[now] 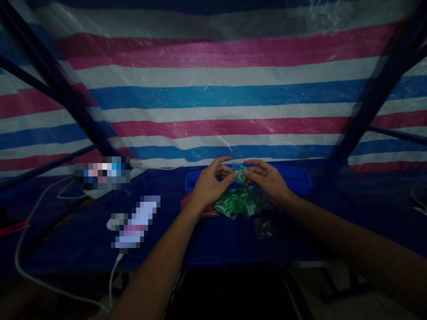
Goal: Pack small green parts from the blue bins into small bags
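Observation:
My left hand and my right hand meet above the dark blue table, both pinching one small green packet between their fingertips. Just below them lies a pile of several similar green packets in clear wrap. Behind the hands stands a low blue tray; what is in it is hidden. A small clear bag lies on the table in front of the pile.
A red, white and blue striped tarp under clear plastic closes off the back. Dark metal frame bars slant at left and right. A white power strip and white cables lie at the left.

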Demonstrator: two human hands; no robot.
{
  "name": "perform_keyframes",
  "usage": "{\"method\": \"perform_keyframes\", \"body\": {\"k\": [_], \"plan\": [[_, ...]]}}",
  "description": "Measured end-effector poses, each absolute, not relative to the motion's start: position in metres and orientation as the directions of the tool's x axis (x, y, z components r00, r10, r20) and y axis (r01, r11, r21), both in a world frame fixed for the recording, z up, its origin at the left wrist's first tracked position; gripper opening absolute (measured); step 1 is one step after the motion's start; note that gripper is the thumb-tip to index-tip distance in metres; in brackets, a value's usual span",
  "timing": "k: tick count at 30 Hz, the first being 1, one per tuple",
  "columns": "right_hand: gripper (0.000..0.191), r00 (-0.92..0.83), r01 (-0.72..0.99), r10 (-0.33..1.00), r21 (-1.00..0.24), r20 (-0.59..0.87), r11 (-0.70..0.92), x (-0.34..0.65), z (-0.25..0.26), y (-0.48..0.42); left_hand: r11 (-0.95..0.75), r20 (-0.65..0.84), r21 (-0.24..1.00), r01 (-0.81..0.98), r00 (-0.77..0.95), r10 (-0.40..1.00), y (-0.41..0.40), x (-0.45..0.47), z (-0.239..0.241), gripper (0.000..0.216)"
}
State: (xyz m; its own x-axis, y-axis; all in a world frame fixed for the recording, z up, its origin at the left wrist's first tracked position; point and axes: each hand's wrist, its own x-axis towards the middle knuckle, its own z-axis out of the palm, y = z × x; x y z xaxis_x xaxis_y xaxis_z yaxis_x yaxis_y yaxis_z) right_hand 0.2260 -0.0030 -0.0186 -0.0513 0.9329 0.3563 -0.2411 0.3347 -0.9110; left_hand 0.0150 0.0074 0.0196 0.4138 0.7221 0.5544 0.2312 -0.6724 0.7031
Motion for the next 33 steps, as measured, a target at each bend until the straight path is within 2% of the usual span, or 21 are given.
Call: {"method": "perform_keyframes", "body": {"k": [3,6,8,11,17,21,23,27,33], "plan": [[0.048,-0.015,-0.254,0.943,-0.913,0.333,0.318,0.225,-0.02,-0.002,-0.811,0.661,0.482,0.332,0.47,0.585,0.0,0.016,0.026,0.054],[0.04,-0.034,-0.268,0.956,-0.924,0.292,0.273,0.223,-0.018,-0.005,-0.873,0.672,0.335,0.355,0.559,0.486,-0.002,0.016,0.029,0.034],[0.033,-0.065,-0.276,0.959,-0.929,0.275,0.248,0.223,-0.015,-0.008,-0.873,0.655,0.337,0.353,0.578,0.486,-0.001,0.016,0.028,0.022],[0.034,-0.125,-0.261,0.958,-0.94,0.257,0.218,0.223,-0.01,-0.013,-0.832,0.646,0.395,0.39,0.525,0.554,0.001,0.016,0.026,0.015],[0.037,-0.149,-0.07,0.949,-0.96,0.278,0.27,0.223,-0.01,-0.017,-0.743,0.599,0.565,0.358,0.44,0.668,0.001,0.017,0.025,0.028],[0.04,-0.14,-0.105,0.939,-0.948,0.314,0.301,0.223,-0.014,-0.014,-0.713,0.563,0.623,0.323,0.448,0.695,-0.002,0.018,0.025,0.034],[0.043,-0.133,-0.142,0.933,-0.938,0.333,0.315,0.223,-0.014,-0.013,-0.747,0.586,0.588,0.311,0.473,0.658,-0.005,0.019,0.027,0.038],[0.048,-0.08,-0.181,0.947,-0.939,0.311,0.293,0.224,-0.013,-0.013,-0.851,0.646,0.418,0.319,0.554,0.525,-0.005,0.019,0.028,0.049],[0.041,-0.104,-0.209,0.97,-0.959,0.219,0.194,0.225,-0.013,-0.011,-0.872,0.67,0.337,0.355,0.56,0.487,0.003,0.015,0.024,0.024]]}}
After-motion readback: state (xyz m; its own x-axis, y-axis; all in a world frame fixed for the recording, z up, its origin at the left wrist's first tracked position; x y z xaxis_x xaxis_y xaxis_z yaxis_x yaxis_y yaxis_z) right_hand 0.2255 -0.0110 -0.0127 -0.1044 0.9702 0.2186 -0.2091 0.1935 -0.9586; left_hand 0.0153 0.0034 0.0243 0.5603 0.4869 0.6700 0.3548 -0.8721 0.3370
